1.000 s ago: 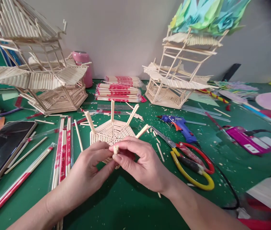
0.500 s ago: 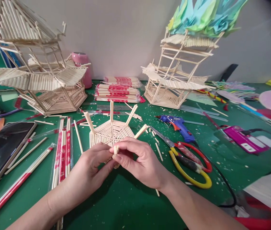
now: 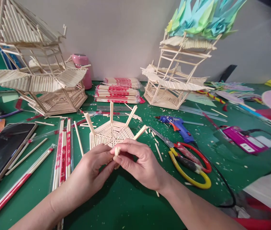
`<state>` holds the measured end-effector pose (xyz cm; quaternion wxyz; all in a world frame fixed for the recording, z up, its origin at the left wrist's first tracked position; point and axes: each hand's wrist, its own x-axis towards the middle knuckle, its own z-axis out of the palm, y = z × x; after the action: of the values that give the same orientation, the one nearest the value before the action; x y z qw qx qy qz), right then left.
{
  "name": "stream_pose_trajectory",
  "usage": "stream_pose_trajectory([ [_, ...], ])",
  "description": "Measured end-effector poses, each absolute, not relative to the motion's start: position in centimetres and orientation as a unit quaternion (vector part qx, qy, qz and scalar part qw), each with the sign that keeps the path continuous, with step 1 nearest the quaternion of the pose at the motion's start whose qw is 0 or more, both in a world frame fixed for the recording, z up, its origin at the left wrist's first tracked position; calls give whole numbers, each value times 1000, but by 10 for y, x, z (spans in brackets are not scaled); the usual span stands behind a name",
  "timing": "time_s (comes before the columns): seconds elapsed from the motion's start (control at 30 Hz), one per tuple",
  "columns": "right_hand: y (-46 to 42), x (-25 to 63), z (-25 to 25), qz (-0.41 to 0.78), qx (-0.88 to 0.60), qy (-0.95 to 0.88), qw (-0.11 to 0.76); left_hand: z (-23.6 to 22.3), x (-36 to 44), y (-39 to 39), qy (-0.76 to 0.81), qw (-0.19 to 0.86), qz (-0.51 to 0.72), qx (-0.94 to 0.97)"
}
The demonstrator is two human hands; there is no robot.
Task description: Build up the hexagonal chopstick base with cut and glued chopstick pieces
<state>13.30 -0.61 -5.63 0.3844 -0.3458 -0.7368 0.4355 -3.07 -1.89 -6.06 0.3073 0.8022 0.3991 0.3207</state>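
Note:
A polygonal base of wooden sticks point(image 3: 112, 132), with several upright posts at its corners, lies on the green table in front of me. At its near edge, my right hand point(image 3: 137, 159) pinches a short wooden post point(image 3: 117, 151) between thumb and fingers, its end facing me. My left hand point(image 3: 94, 167) closes on the same post from the other side, fingertips against it. Both hands hide the near part of the base and the post's foot.
Two stick pavilions point(image 3: 44, 80) point(image 3: 171, 86) stand at the back, bundled chopsticks point(image 3: 117, 93) between them. At right lie a blue glue gun point(image 3: 177, 125), scissors point(image 3: 190, 163) and a purple power strip point(image 3: 245, 139). Wrapped chopsticks point(image 3: 63, 150) and a phone point(image 3: 3, 153) are at left.
Both hands stay at the near edge, still pinching the post. The post's visible end has tilted slightly; the view has shifted a little.

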Motion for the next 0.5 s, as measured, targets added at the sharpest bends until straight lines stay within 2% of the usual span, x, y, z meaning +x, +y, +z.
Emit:
stream_pose_trajectory([
  [0.5,-9,135,-59,453,-340,-731,380,-62,-32,-20,399,343,316,790],
])
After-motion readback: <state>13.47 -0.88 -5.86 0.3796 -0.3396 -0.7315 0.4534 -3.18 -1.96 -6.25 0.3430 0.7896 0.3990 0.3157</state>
